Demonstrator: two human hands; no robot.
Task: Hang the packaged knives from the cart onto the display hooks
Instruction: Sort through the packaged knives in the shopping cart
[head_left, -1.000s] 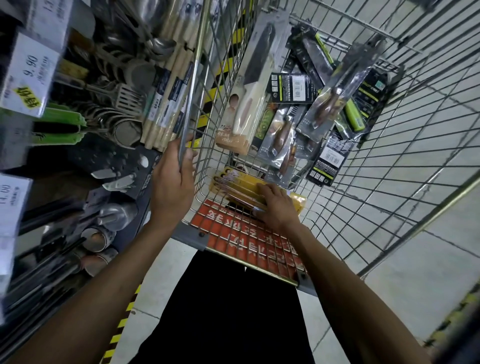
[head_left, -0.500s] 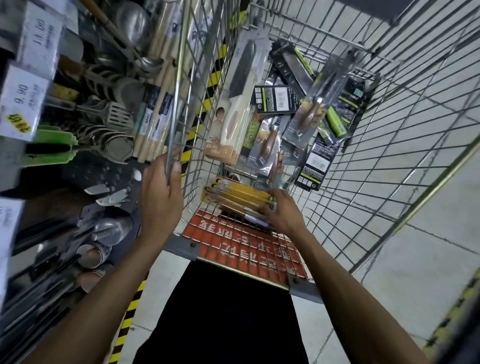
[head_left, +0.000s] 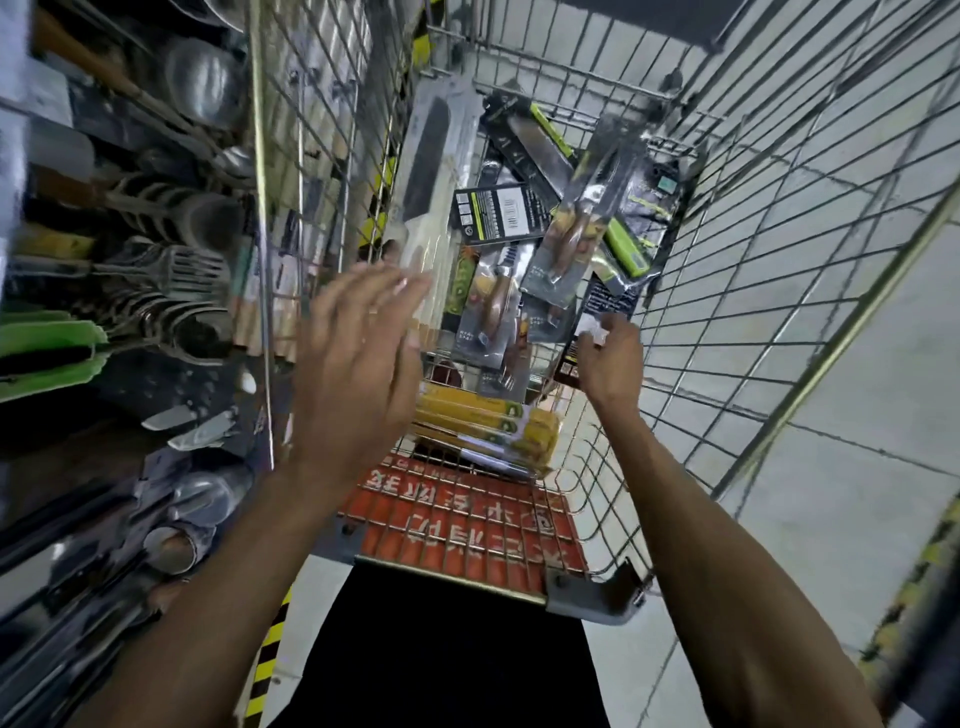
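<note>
While the heap of plastic-and-card packaged knives (head_left: 566, 234) lies jumbled at the far end of the silver wire shopping cart (head_left: 831, 347), I would judge the job barely under way: from where I stand, no pack is on its way to the shelving, and a long pale pack with a dark blade (head_left: 431, 182) leans against the cart's left wall. A bundle of yellow flat packs (head_left: 483, 426) rests at the near end of the cart, just beyond its red plastic seat flap (head_left: 467, 519). Left of the cart hangs the display of steel kitchen utensils (head_left: 171, 270), ladles and slotted turners crowded so thickly that I cannot make out a free hook among them. Everything in the cart therefore looks left to hang. The person's left hand (head_left: 358, 358) hovers above the cart's left side, wide open with fingers spread and blurred, holding nothing. The right hand (head_left: 613, 364) reaches deep into the cart, forearm stretched forward, its fingers curled round the lower edge of a black card-backed knife pack (head_left: 602, 301) at the near fringe of the heap, towards the cart's right wall. The pack is not lifted clear of its neighbours.
</note>
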